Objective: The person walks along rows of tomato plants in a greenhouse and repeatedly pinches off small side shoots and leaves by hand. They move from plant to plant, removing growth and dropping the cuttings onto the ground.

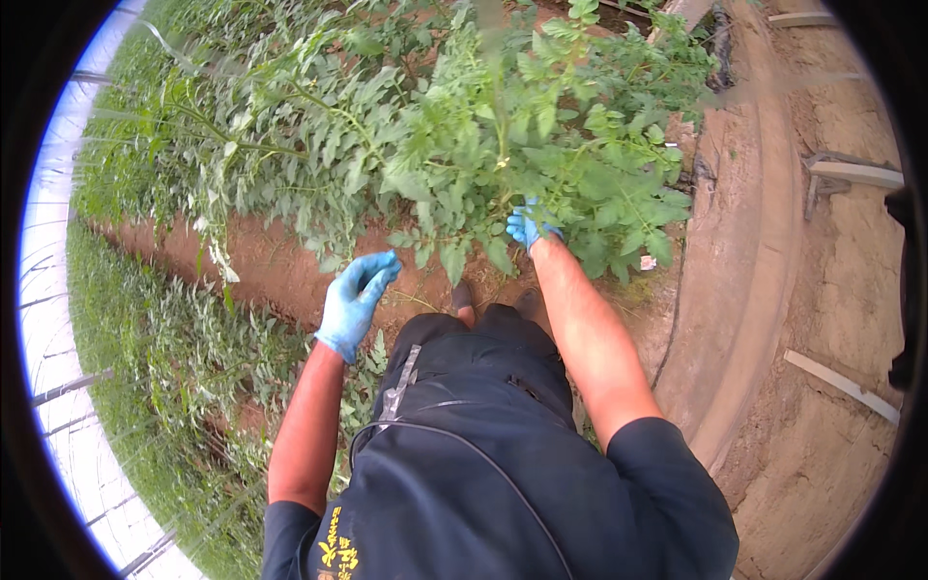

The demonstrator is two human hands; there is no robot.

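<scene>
My left hand [353,301], in a blue glove, is raised over the bare soil [272,261] to the left of my legs. Its thumb and fingertips come together, and I see nothing between them. My right hand [531,225], also blue-gloved, reaches low into a leafy tomato plant [500,138]. Leaves cover part of that hand; its visible fingers are curled close to the plant's lower stem. Whether they grip a stem or leaf is hidden. A few small yellow flowers [502,163] show on the stem above.
Dense rows of tomato plants [181,348] run off to the left, alongside the greenhouse's pale wall [54,312]. On the right lies a packed-earth path [739,290] with several pale bars [844,386]. My shoes [528,303] stand at the plants' base.
</scene>
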